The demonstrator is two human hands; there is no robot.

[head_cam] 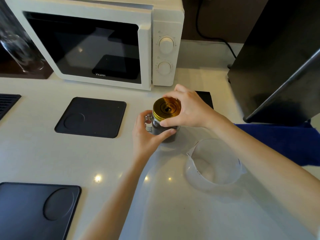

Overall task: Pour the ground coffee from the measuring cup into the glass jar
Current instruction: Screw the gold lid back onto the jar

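A glass jar [156,125] with a handle stands on the white counter, dark ground coffee visible inside it. A gold metal lid [166,108] sits on its mouth. My left hand [147,132] wraps around the jar's body beside the handle. My right hand [188,110] grips the lid's rim from the right, thumb at the front. A clear plastic measuring cup [213,163] with a spout stands upright to the lower right, apart from both hands, holding no visible coffee.
A white microwave [97,40] stands behind the jar. Two black mats [91,116] [34,210] lie to the left. A blue cloth [284,142] lies at right under my forearm, a dark appliance [277,58] behind it. A small black block [205,99] sits behind my right hand.
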